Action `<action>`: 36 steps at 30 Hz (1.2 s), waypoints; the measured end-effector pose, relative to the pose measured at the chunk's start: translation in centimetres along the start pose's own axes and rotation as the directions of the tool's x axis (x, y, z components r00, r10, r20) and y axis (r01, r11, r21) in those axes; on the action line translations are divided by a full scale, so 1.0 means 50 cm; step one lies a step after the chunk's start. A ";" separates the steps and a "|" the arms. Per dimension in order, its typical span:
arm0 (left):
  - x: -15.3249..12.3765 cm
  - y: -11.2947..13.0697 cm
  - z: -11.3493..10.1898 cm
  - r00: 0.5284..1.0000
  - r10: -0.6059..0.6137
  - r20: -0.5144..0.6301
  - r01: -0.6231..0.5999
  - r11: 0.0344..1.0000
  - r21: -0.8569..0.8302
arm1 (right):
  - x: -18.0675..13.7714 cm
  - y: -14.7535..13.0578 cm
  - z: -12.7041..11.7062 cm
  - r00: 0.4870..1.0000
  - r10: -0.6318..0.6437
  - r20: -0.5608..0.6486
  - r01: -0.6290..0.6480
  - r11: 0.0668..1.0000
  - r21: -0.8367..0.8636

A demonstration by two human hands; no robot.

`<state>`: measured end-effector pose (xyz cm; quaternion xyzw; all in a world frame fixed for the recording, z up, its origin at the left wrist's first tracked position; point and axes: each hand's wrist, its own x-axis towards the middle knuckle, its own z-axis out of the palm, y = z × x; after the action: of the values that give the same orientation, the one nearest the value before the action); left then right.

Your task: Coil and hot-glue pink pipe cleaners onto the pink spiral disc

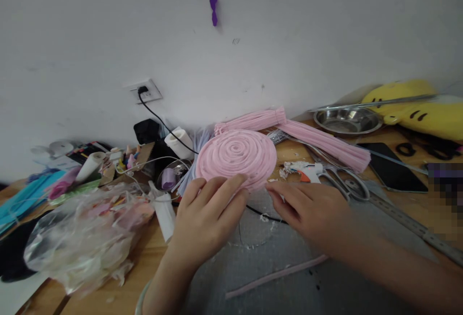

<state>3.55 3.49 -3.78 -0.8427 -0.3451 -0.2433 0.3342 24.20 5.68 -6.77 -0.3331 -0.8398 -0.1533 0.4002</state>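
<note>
A round pink disc (237, 153), coiled in a flat spiral from fuzzy pipe cleaners, is tilted up in front of me. My left hand (213, 209) grips its front edge, with the fingers over the top and the thumb out to the right. At the disc's lower right edge, my right hand (304, 206) is closed in a pinch; what lies between its fingertips is hidden. One loose pink pipe cleaner (277, 275) lies on the grey mat (220, 286) below my hands.
A hot glue gun (311, 171), scissors (347, 184) and a metal ruler (408, 223) lie right. Behind are pink pipe cleaner bundles (325, 145), a steel bowl (347, 121) and a phone (394, 166). Left are a plastic bag (87, 238) and a black cord (162, 123).
</note>
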 end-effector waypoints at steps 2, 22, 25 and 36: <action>0.001 0.000 0.000 1.000 -0.012 0.006 0.012 1.000 -0.004 | 0.000 0.000 0.000 1.000 0.005 0.011 -0.005 1.000 -0.004; 0.018 0.008 -0.004 0.974 -0.204 0.096 0.208 0.977 -0.043 | 0.000 -0.003 -0.014 0.998 -0.045 0.054 0.041 0.997 0.073; 0.019 0.008 -0.005 0.975 -0.201 0.092 0.205 0.978 -0.044 | -0.001 -0.001 -0.007 0.995 -0.051 0.087 0.046 0.997 0.054; 0.019 0.010 -0.007 0.974 -0.203 0.100 0.211 0.975 -0.073 | 0.000 -0.007 -0.005 0.996 -0.086 -0.016 0.087 0.994 0.069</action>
<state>4.49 3.37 -3.17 -0.8256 -0.4356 -0.2518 0.2552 24.12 5.31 -6.61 -0.2811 -0.8557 -0.1434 0.4101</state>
